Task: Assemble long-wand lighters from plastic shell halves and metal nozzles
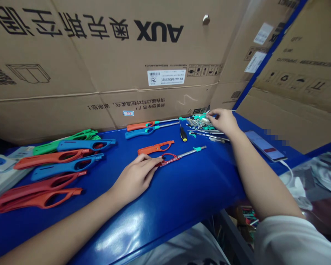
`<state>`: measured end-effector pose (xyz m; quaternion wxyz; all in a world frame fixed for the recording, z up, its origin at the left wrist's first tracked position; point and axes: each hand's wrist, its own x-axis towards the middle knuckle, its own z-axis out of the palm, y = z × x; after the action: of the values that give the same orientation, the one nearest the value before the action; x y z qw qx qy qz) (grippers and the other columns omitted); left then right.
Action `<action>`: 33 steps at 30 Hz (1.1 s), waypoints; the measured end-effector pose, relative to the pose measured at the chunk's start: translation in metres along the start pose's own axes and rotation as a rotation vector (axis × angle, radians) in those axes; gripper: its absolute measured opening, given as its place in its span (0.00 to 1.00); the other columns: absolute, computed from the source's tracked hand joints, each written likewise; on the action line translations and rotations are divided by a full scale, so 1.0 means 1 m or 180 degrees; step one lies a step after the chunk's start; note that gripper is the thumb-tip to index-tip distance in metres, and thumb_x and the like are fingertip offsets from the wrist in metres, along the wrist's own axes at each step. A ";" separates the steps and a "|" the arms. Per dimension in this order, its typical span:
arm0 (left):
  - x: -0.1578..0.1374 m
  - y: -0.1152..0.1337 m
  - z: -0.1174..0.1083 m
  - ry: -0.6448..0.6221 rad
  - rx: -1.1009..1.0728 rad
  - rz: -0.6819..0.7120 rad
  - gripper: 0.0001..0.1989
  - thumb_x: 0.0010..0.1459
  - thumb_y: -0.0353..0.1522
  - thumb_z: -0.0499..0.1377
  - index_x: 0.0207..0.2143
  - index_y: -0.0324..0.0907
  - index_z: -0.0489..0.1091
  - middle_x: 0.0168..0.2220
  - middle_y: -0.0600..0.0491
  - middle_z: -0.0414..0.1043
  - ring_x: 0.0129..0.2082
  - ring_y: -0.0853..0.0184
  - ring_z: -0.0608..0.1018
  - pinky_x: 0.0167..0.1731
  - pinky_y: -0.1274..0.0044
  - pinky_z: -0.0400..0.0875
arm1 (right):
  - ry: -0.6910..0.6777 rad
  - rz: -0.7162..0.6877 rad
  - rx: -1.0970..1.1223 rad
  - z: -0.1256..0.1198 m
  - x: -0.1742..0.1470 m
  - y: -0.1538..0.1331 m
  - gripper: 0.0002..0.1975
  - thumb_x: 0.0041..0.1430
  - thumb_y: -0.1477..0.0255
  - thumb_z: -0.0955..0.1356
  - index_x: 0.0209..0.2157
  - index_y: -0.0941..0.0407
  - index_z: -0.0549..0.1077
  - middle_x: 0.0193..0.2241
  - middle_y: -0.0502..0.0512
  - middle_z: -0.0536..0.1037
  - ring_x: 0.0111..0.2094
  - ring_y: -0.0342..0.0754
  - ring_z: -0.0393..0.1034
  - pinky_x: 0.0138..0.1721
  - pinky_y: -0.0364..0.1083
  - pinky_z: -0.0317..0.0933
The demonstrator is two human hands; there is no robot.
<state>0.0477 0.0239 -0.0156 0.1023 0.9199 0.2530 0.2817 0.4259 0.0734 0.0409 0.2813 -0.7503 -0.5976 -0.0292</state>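
My left hand [139, 175] is closed on a red lighter casing [169, 161] just above the blue table. A metal tube [189, 152] with a teal piece near its tip extends right from that casing. My right hand [223, 120] reaches to a pile of small parts [201, 123], where clear, metal and teal pieces lie mixed. Its thumb and fingers are pinched at the pile; what they hold is hidden. An orange casing half [151, 148] lies just beyond my left hand. Farther back are an orange gas lighter [140, 126] and a blue gas lighter [139, 133], both with metal tubes.
Several green, blue and red casings [60, 160] are laid out at the left, beside a white power strip [5, 173]. A black and yellow screwdriver [182, 134] lies near the pile. At the right sits a phone [266, 145] with a cable. Cardboard [113, 73] walls the back.
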 end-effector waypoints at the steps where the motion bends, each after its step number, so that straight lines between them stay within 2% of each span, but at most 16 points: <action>1: 0.000 0.000 0.000 0.0004 -0.0023 -0.0008 0.15 0.69 0.29 0.53 0.56 0.43 0.71 0.43 0.48 0.78 0.45 0.62 0.78 0.45 0.70 0.78 | -0.0018 0.0019 0.0187 0.001 0.000 -0.004 0.12 0.60 0.68 0.67 0.38 0.58 0.80 0.38 0.62 0.82 0.39 0.56 0.74 0.42 0.50 0.65; 4: -0.001 -0.002 0.002 0.0009 -0.0102 -0.0063 0.15 0.69 0.29 0.54 0.56 0.43 0.71 0.43 0.48 0.78 0.45 0.63 0.77 0.45 0.70 0.78 | -0.0292 0.0011 0.0539 0.004 -0.003 -0.019 0.13 0.61 0.68 0.64 0.37 0.61 0.78 0.33 0.61 0.80 0.30 0.49 0.72 0.35 0.47 0.64; 8: -0.002 -0.003 0.003 0.0030 -0.0171 -0.0111 0.15 0.69 0.29 0.53 0.55 0.44 0.71 0.42 0.49 0.79 0.45 0.63 0.77 0.45 0.70 0.77 | -0.1009 -0.0185 0.0793 0.015 -0.017 -0.044 0.09 0.59 0.69 0.66 0.33 0.58 0.77 0.24 0.52 0.76 0.21 0.43 0.65 0.28 0.43 0.60; 11: -0.001 -0.004 0.003 0.0029 -0.0195 -0.0107 0.15 0.69 0.29 0.53 0.55 0.43 0.71 0.42 0.49 0.79 0.45 0.63 0.76 0.46 0.70 0.77 | -0.1241 -0.0346 0.0758 0.028 -0.029 -0.059 0.05 0.55 0.74 0.67 0.27 0.57 0.74 0.24 0.51 0.75 0.24 0.43 0.66 0.30 0.42 0.59; 14: -0.001 -0.004 0.002 0.0013 -0.0205 -0.0115 0.15 0.69 0.29 0.54 0.56 0.43 0.71 0.43 0.49 0.79 0.45 0.63 0.76 0.46 0.70 0.76 | -0.1236 -0.0292 0.0562 0.038 -0.035 -0.065 0.09 0.52 0.77 0.68 0.21 0.56 0.67 0.22 0.51 0.72 0.26 0.44 0.63 0.30 0.43 0.55; 17: -0.001 -0.004 0.002 -0.0010 -0.0205 -0.0119 0.15 0.69 0.30 0.54 0.56 0.44 0.70 0.45 0.50 0.79 0.45 0.63 0.76 0.47 0.69 0.76 | -0.1443 -0.0104 0.0473 0.039 -0.035 -0.064 0.14 0.55 0.76 0.67 0.18 0.55 0.62 0.17 0.50 0.67 0.21 0.44 0.60 0.26 0.44 0.51; 22: 0.000 -0.003 0.001 -0.0011 -0.0207 -0.0105 0.15 0.69 0.29 0.54 0.55 0.43 0.71 0.45 0.49 0.79 0.46 0.62 0.76 0.47 0.69 0.76 | -0.2006 -0.0033 0.0757 0.032 -0.035 -0.063 0.16 0.64 0.72 0.63 0.21 0.55 0.63 0.15 0.49 0.68 0.15 0.42 0.60 0.21 0.43 0.53; 24: 0.000 -0.003 0.001 -0.0004 -0.0210 -0.0090 0.14 0.69 0.29 0.54 0.55 0.43 0.71 0.45 0.49 0.79 0.46 0.62 0.76 0.47 0.69 0.76 | -0.1921 -0.0127 0.0853 0.033 -0.036 -0.065 0.17 0.65 0.70 0.64 0.21 0.55 0.63 0.15 0.49 0.68 0.15 0.41 0.60 0.21 0.43 0.53; 29: 0.000 -0.004 0.002 0.0038 -0.0220 -0.0064 0.15 0.69 0.29 0.54 0.55 0.43 0.71 0.43 0.49 0.79 0.45 0.62 0.77 0.47 0.70 0.76 | -0.1125 -0.0383 0.1022 0.049 -0.042 -0.076 0.13 0.66 0.66 0.66 0.27 0.56 0.67 0.24 0.52 0.75 0.24 0.43 0.69 0.28 0.42 0.59; 33: 0.000 -0.004 0.003 0.0052 -0.0233 -0.0057 0.15 0.69 0.29 0.54 0.55 0.43 0.71 0.43 0.48 0.79 0.45 0.62 0.77 0.46 0.69 0.77 | -0.0781 -0.0508 0.0919 0.058 -0.042 -0.077 0.11 0.64 0.67 0.67 0.28 0.56 0.68 0.23 0.51 0.75 0.25 0.45 0.70 0.30 0.42 0.59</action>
<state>0.0477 0.0273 -0.0200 0.1363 0.9109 0.2516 0.2973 0.3269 0.0724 0.0059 0.3077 -0.6503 -0.6830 0.1261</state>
